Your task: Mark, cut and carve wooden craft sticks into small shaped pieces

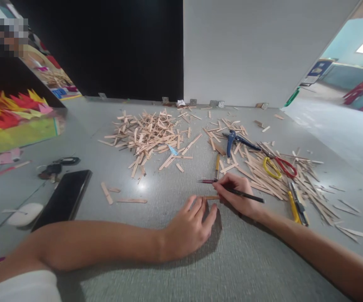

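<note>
My left hand (190, 228) rests on the grey table, its fingertips pressing down a short wooden craft stick (212, 197). Close beside it, my right hand (239, 195) is closed around a slim black pencil (247, 195); its writing tip is hidden by the fingers. The right fingers are by the stick's right end. Just beyond them lies a thin dark-pink, pen-like tool (207, 181), near a narrow yellow-handled tool (217, 162), whose kind I cannot make out.
Behind lies a heap of cut sticks (150, 134). To the right are blue-handled cutters (232, 140), red-and-yellow scissors (278, 165), a yellow box cutter (297, 204) and more sticks (263, 178). A phone (63, 197) and keys (51, 171) lie left. A panel (263, 50) stands behind.
</note>
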`<state>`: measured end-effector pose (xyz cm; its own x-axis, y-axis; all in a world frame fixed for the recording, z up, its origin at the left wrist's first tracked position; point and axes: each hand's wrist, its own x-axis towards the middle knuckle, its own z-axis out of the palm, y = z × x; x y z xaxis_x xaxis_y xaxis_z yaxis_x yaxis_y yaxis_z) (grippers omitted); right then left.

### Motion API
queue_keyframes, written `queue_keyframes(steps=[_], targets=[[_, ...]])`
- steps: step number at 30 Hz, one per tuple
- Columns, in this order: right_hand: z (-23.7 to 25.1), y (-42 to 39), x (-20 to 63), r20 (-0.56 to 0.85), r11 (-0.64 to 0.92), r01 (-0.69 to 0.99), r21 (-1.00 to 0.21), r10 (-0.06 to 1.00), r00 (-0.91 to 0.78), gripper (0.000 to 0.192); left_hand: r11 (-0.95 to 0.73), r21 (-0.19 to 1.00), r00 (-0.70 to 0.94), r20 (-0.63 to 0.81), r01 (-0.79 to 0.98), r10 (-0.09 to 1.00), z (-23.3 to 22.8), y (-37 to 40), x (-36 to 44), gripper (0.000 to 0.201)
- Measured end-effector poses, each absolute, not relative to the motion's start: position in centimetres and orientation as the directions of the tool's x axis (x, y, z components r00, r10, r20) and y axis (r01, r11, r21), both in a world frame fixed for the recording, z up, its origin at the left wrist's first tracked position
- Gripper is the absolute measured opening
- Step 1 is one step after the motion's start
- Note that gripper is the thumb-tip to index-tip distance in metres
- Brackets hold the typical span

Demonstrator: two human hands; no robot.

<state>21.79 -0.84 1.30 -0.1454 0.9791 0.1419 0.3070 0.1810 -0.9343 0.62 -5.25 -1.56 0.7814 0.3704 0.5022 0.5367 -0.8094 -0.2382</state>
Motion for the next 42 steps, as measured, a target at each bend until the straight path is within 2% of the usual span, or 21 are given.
queue_keyframes(steps=[6, 15, 24, 42], targets=[[1.51, -0.79, 21.71, 0.033, 0.157, 0.413, -0.897, 0.956, -0.291, 0.052, -0.811, -0.232, 0.774, 0.517, 0.537, 0.365, -1.46, -5.2, 0.83, 0.033], [0.76, -0.71, 21.94, -0.059, 0.08, 0.406, -0.91, 0.946, -0.317, 0.048, -0.807, -0.233, 0.768, 0.525, 0.543, 0.366, -1.17, -5.19, 1.06, 0.033], [0.88, -0.7, 21.92, -0.056, 0.071, 0.359, -0.931, 0.942, -0.332, 0.049, -0.808, -0.225, 0.758, 0.544, 0.545, 0.36, -0.78, -5.27, 1.05, 0.036], [1.71, -0.82, 21.84, -0.066, 0.084, 0.408, -0.909, 0.938, -0.339, 0.043, -0.799, -0.26, 0.776, 0.519, 0.542, 0.358, -1.21, -5.86, 0.87, 0.039]])
